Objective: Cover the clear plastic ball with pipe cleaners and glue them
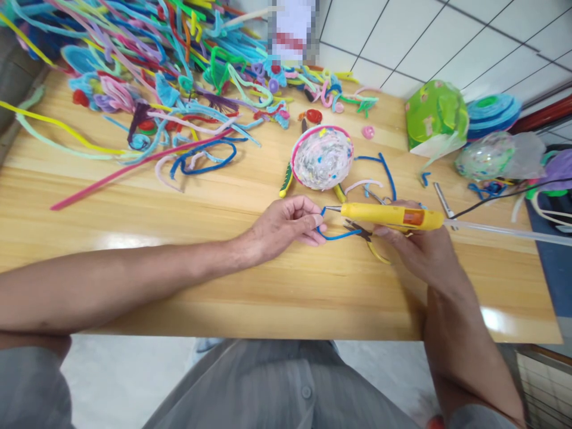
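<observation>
A bent blue pipe cleaner point(337, 236) is pinched in my left hand point(297, 220), its short tip standing above the fingers and its longer end curving to the right. My right hand point(417, 247) grips a yellow hot glue gun point(373, 213) with a clear glue stick point(504, 231) out of its back. The metal nozzle points left and is at or very near the pipe cleaner's tip; contact is too small to tell. Scissors with a yellow handle point(379, 253) lie beneath, partly hidden by the glue gun and my right hand.
Behind my hands sits a pink-rimmed, speckled round piece point(322, 158) over green-and-yellow-handled pliers point(286, 180). Colourful pipe cleaners point(147, 53) pile up at the back left. A green box point(435, 116) stands back right. The glue gun's black cord point(500, 199) runs off right.
</observation>
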Motion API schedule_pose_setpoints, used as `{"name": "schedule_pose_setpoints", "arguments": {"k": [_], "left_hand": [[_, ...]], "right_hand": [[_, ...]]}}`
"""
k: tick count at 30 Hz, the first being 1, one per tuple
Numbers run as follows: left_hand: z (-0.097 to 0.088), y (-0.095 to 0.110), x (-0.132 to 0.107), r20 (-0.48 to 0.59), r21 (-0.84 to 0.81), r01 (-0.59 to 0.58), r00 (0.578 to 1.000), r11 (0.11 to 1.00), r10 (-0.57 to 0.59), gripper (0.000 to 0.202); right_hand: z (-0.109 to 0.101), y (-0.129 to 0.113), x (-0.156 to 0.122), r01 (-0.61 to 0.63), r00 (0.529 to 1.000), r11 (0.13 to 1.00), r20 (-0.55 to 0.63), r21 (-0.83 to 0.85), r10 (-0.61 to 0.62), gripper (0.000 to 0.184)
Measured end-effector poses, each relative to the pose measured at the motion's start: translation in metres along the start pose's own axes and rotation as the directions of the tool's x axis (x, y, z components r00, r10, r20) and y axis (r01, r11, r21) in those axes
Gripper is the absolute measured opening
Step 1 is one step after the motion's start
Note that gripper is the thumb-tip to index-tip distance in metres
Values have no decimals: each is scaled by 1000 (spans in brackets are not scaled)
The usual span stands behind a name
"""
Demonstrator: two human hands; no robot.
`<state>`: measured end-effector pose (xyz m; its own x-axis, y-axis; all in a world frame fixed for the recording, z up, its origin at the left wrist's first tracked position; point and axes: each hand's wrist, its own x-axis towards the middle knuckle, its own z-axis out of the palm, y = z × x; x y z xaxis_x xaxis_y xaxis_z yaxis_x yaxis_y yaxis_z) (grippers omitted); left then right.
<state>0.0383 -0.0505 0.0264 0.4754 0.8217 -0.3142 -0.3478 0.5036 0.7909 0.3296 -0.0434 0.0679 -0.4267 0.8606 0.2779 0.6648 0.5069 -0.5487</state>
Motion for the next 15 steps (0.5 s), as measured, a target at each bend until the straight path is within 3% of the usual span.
{"name": "schedule_pose_setpoints", "arguments": {"k": [15], "left_hand": [[1,1,0,2,-15,2,1000,1000,-2,14]], "right_hand": [[1,-3,1,27,1000,999,-4,45,-26,3]]}}
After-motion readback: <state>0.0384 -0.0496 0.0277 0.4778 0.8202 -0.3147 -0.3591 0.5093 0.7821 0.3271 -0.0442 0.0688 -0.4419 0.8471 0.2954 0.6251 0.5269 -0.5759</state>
